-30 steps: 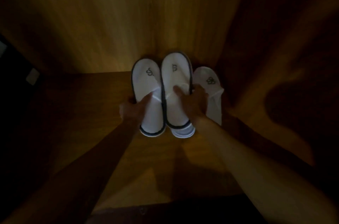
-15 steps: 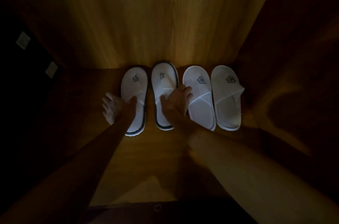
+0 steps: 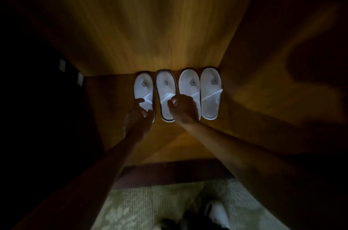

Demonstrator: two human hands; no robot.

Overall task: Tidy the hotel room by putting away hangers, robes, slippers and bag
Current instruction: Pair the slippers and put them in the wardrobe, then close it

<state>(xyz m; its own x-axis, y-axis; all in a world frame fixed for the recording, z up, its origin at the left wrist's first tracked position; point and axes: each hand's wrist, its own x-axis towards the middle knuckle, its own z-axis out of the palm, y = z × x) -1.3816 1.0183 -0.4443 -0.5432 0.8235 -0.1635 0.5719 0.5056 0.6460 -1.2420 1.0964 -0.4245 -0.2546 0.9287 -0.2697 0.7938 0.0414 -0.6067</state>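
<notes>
Now I see four white slippers [image 3: 178, 94] lined up mid-frame on the wooden shelf [image 3: 105, 109]; my left hand [image 3: 138, 118] and right hand [image 3: 185, 109] hover over them, fingers loosely curled, pinching nothing.

Wooden closet floor [image 3: 175, 141]; patterned carpet [image 3: 143, 207]; perhaps two wall switches [image 3: 80, 78].

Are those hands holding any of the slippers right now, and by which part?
It cannot be told. The left hand hovers at the leftmost slipper, and the right hand at the second slipper; fingers are loosely curled, but no firm grip shows.
</notes>
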